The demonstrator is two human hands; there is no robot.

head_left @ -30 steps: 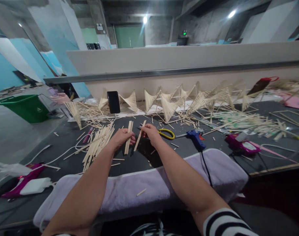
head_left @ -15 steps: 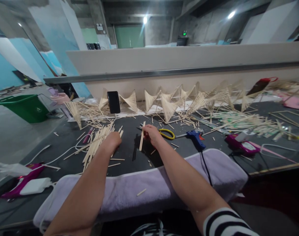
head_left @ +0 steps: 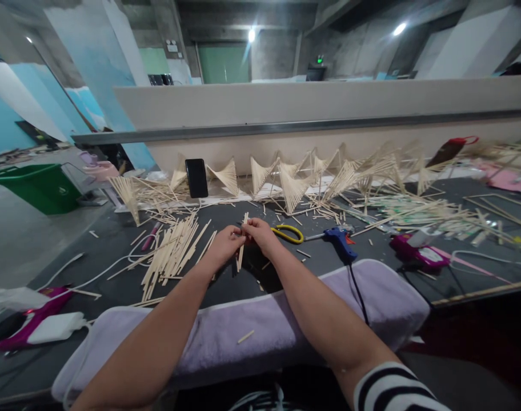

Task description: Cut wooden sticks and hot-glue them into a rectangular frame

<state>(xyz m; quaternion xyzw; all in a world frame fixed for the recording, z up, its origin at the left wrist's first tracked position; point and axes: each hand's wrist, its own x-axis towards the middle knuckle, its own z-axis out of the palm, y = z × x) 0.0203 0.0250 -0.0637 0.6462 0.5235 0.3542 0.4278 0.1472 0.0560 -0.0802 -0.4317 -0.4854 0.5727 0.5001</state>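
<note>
My left hand and my right hand meet over the dark table, both pinched on a thin wooden stick that stands nearly upright between them. A loose pile of similar sticks lies just left of my left hand. Yellow-handled scissors rest right beside my right hand. Both forearms lie across a lilac towel at the table's front edge.
A blue glue gun lies right of the scissors, a pink device further right, another pink device at the near left. A black phone and fan-shaped stick structures line the back wall. A green bin stands on the floor at left.
My left hand put its bundle of sticks down on the pile at left, then came back to the stick held in my right hand. The right hand barely moved.
</note>
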